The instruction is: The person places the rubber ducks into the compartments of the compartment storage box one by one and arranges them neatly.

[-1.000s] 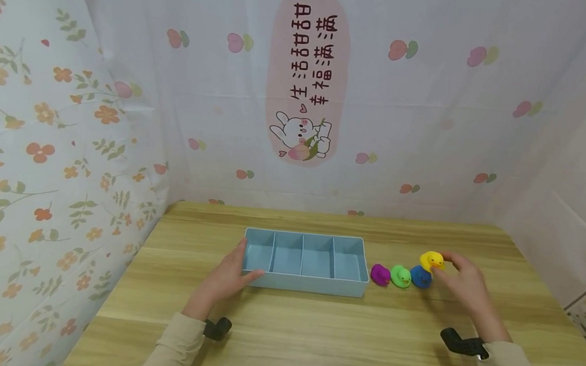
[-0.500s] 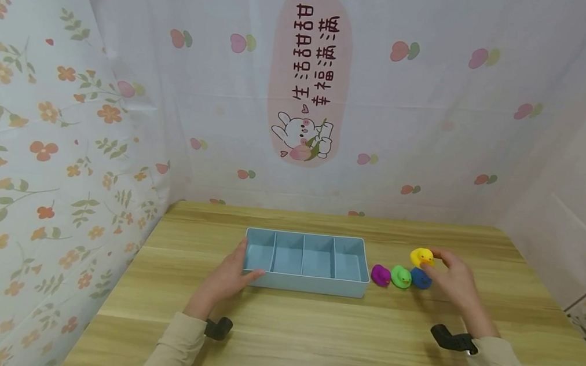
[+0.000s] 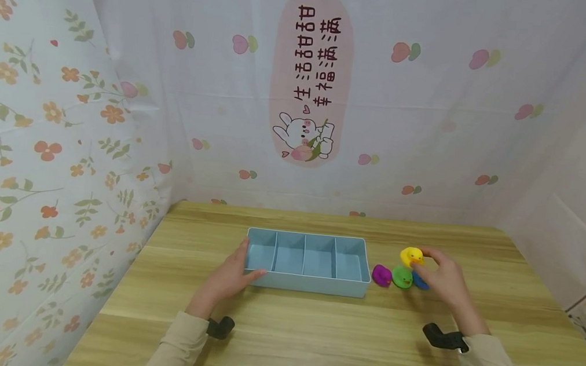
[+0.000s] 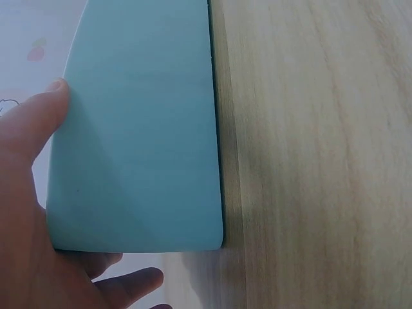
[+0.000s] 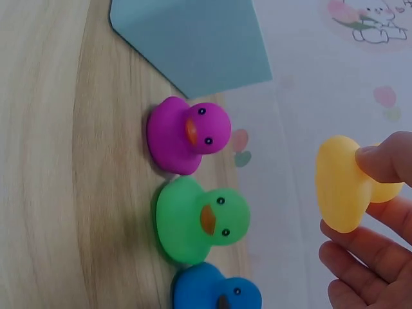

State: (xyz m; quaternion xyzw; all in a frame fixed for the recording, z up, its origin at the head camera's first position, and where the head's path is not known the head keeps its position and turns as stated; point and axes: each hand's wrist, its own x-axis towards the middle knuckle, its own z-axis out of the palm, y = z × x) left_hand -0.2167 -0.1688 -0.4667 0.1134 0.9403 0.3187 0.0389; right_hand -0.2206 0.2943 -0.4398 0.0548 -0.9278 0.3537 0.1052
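Observation:
My right hand (image 3: pixel 443 276) pinches a yellow rubber duck (image 3: pixel 412 257) between thumb and fingers, holding it raised above the tabletop. In the right wrist view the duck (image 5: pixel 344 183) shows its smooth underside. Below stand a purple duck (image 5: pixel 187 135), a green duck (image 5: pixel 199 219) and a blue duck (image 5: pixel 212 290) in a row, the blue one partly hidden in the head view. My left hand (image 3: pixel 227 275) holds the left end of a light blue divided box (image 3: pixel 310 284), thumb at the front rim and fingers along the end wall. Its compartments hold nothing.
The wooden table (image 3: pixel 305 341) carries the box and the ducks. A patterned cloth (image 3: pixel 413 129) hangs behind it, and floral cloth (image 3: pixel 62 186) hangs at the left. The purple duck stands close to the box's right end.
My right hand has moved left with the yellow duck, from over the blue duck to above the green one. The left hand stays at the box.

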